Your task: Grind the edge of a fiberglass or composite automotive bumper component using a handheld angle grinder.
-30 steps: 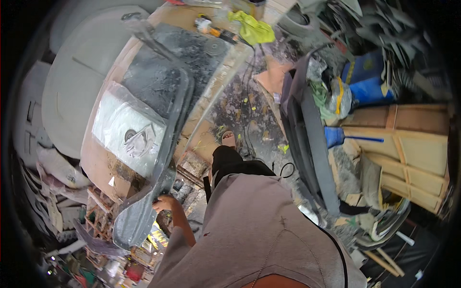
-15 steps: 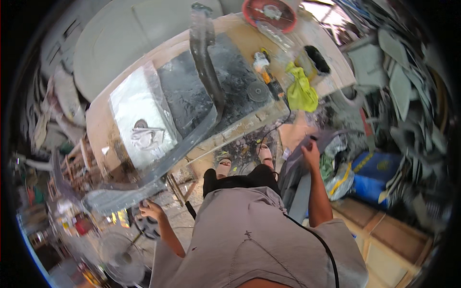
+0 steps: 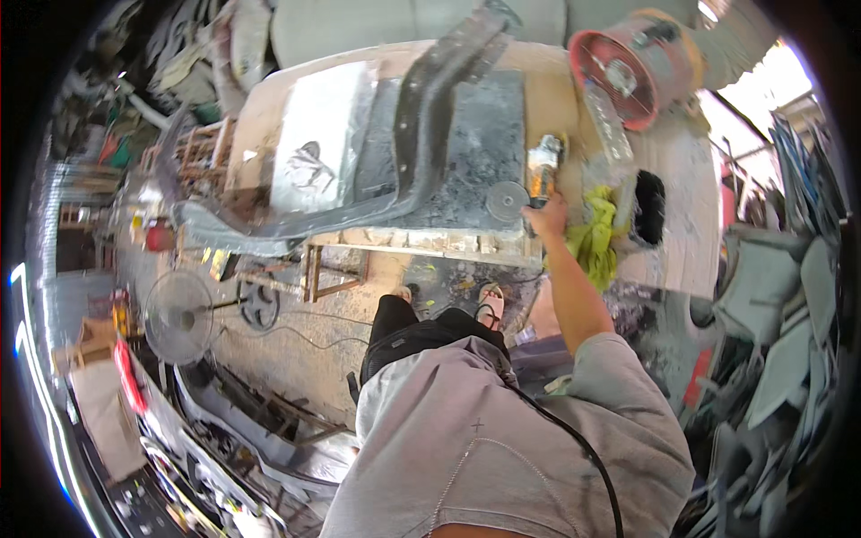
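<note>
My right hand (image 3: 548, 218) reaches to the table's near right part, fingers closed round the rear end of an orange-and-black angle grinder (image 3: 543, 169). Just left of the tool, a round grey disc (image 3: 507, 201) lies flat on the dark sheet. A long, curved grey moulded part (image 3: 421, 134) lies across the table, its lower arm sweeping left past the table's edge. Close to my right hand is a crumpled yellow-green cloth (image 3: 594, 235). My left hand is out of the picture.
A red round fan blower (image 3: 619, 76) stands at the far right of the table. White sheeting (image 3: 336, 108) covers the left part of the tabletop. A pedestal fan (image 3: 179, 316) is at left. Grey moulded panels (image 3: 762, 278) are piled at right. A cable (image 3: 296, 330) trails over the floor.
My right hand has gone from low on the right up to the angle grinder and taken hold. My left hand, earlier by the long part's near end, has left the view. The view has turned.
</note>
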A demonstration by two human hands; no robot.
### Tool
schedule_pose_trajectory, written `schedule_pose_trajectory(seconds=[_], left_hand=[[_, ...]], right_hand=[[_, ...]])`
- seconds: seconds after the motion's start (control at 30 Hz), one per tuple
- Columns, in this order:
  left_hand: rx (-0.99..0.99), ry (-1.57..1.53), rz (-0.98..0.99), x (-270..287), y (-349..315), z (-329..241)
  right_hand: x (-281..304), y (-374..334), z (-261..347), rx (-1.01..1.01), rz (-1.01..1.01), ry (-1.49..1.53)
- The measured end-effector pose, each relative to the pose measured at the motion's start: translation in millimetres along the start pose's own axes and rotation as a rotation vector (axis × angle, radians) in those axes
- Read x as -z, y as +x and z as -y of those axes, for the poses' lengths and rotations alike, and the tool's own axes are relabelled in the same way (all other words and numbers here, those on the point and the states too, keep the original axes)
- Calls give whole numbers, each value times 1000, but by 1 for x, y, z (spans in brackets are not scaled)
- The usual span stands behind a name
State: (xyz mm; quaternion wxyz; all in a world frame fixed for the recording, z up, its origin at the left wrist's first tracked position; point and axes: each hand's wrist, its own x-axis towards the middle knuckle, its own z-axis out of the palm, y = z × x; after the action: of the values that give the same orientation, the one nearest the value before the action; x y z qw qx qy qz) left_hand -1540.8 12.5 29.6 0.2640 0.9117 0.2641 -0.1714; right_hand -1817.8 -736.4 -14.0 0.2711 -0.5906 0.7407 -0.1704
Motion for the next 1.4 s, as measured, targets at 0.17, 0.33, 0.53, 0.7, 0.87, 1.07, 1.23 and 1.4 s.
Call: schedule_pose_trajectory(seconds=[0.17, 0.33, 0.53, 0.7, 0.87, 1.07, 1.23, 1.4], left_hand=[[245, -204, 67, 7, -65, 66], [227, -448, 65, -30, -73, 56], [-390, -200, 71, -33, -54, -88], [-982, 258, 53, -88, -118, -281], [-1431, 101, 710, -190, -269, -384], [-2119, 683, 1155, -252, -407, -343], [-2274, 530, 1093, -262, -399, -300], [-2360, 301, 977, -265, -379, -283]], right_hand=[[8, 26, 1, -201, 267, 143], [14, 33, -9, -331, 312, 288], [33, 10, -40, -129, 214, 647], [72, -40, -32, -23, 53, 862], [126, -101, -30, 11, 108, 1003], [131, -142, -23, 181, 28, 1218], [125, -169, -32, 112, 98, 1300], [130, -182, -27, 147, 245, 1589]])
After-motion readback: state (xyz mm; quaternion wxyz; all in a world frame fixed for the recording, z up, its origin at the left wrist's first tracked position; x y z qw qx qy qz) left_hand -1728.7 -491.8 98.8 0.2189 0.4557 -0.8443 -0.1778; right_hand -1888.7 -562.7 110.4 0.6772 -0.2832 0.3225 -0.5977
